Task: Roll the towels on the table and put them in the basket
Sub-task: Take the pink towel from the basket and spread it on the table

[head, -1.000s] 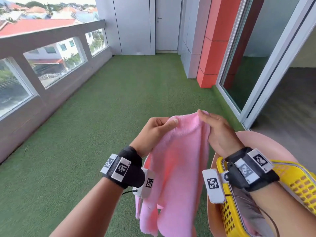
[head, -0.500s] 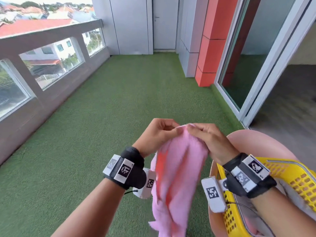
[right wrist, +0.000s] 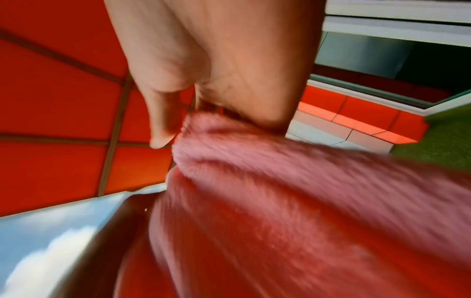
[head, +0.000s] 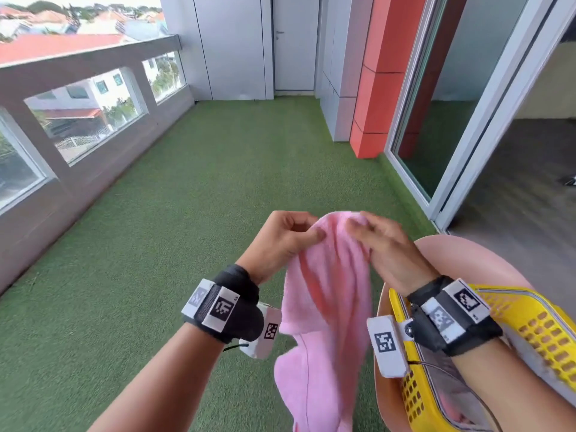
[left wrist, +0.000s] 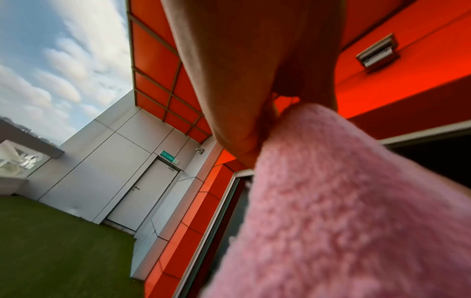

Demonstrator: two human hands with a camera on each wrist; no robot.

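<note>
I held the towel (head: 330, 294) up in the air in front of me, over the green turf (head: 162, 244), with both hands at its top edge. My left hand (head: 280, 241) pinched one upper corner between thumb and curled fingers; the left wrist view showed the thumb pressed against the fluffy pile. My right hand (head: 386, 244) gripped the other side of the top edge, its fingers blurred in the head view, though the right wrist view showed thumb and fingers closed on a bunched fold. The two hands were near each other, so the cloth between them gathered into soft vertical folds. The towel was pale pink, plush and fuzzy, with a thin stitched hem running down one side. It hung loose and unrolled below my wrists, its lower end bunched and running out of the bottom of the head view. Just to its right stood the yellow basket (head: 542, 335), perforated along its walls, resting on a round pink surface (head: 467, 257). Some pale fabric lay inside the basket, partly hidden by my right forearm.
</note>
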